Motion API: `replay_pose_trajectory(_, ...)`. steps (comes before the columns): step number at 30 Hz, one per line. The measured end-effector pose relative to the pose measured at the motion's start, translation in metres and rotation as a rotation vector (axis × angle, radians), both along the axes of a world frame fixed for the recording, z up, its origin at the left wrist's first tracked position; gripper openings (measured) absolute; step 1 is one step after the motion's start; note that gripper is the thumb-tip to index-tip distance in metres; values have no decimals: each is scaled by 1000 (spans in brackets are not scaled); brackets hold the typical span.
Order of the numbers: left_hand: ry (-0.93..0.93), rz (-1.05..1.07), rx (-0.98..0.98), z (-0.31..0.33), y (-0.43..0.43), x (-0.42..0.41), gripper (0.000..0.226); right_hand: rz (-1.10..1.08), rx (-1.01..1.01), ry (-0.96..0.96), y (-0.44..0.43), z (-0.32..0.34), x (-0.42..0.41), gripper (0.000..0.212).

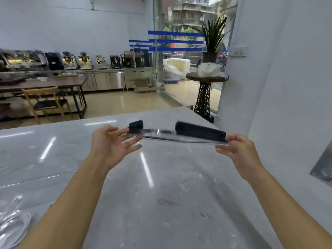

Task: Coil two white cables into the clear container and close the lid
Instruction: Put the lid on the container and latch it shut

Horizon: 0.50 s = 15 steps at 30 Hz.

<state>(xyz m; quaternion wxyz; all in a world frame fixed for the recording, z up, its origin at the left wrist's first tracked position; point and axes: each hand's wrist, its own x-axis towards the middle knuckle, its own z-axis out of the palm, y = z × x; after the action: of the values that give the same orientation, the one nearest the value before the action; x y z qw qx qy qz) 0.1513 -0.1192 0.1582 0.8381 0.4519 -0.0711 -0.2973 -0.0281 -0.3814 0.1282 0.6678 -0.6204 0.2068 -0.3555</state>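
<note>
A clear flat lid (161, 134) with black clips at both ends hangs in the air above the marble table (161, 194). My right hand (240, 150) pinches its right end between thumb and fingers. My left hand (111, 142) is at the lid's left end with its fingers spread, the fingertips at the black clip; no firm grip shows. At the bottom left edge of the view stands the clear container (10, 229) with white cable (19, 221) coiled in it, blurred and partly cut off.
A white wall (287, 87) rises close on the right of the table. Beyond the table's far edge are a plant stand (204, 83), a dark dining table with a wooden chair (45, 99), and a counter of coffee machines (80, 62).
</note>
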Motion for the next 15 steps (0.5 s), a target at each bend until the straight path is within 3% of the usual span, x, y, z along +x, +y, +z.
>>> replay_pose_trajectory(2, 2, 49, -34, 1, 7, -4, 30, -35, 74, -123, 9, -2, 5, 35)
replay_pose_trajectory(4, -100, 125, 61, -5, 7, -9, 19, -116, 103, -143, 18, -6, 13, 16)
replay_pose_trajectory(7, -139, 235, 91, -12, 16, -11, 27, -67, 206, -160, 29, -12, 26, 24)
replay_pose_trajectory(11, -73, 336, 27, -11, 49, -5, 14, 131, 206, -2, 55, -11, 35, 10)
replay_pose_trajectory(15, -102, 421, 86, -9, 81, -9, 20, 208, 10, 148, 87, -16, 47, 11)
